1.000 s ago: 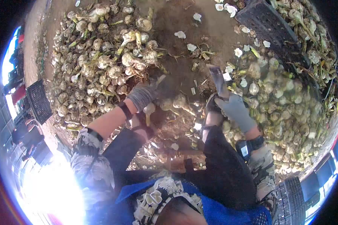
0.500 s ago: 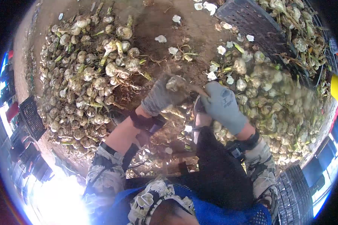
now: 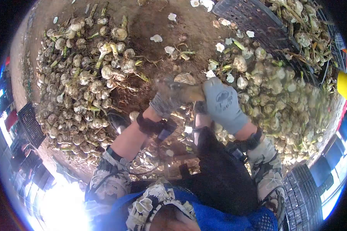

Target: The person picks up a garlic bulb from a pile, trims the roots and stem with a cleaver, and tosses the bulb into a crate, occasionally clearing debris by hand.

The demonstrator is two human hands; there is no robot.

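Farm kind of work place; shed or yard cannot be told. Brown dirt floor (image 3: 150, 19) seen. Left heap (image 3: 71, 92) of garlic-like bulbs spread along left edge of floor, right heap (image 3: 283, 104) along right edge. White scraps (image 3: 156, 38) dropped near far edge. Big dark crate (image 3: 254, 19) set at far right corner. Small crate (image 3: 31, 125) put by left edge, holed black crate (image 3: 302, 190) at near right corner.

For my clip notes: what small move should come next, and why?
Probably steady the round brownish garlic bulb with the gray-gloved left hand and draw the long tan tool with the pale-gloved right hand: the blurred tool spans between both hands, close beside the bulb, which seems held.
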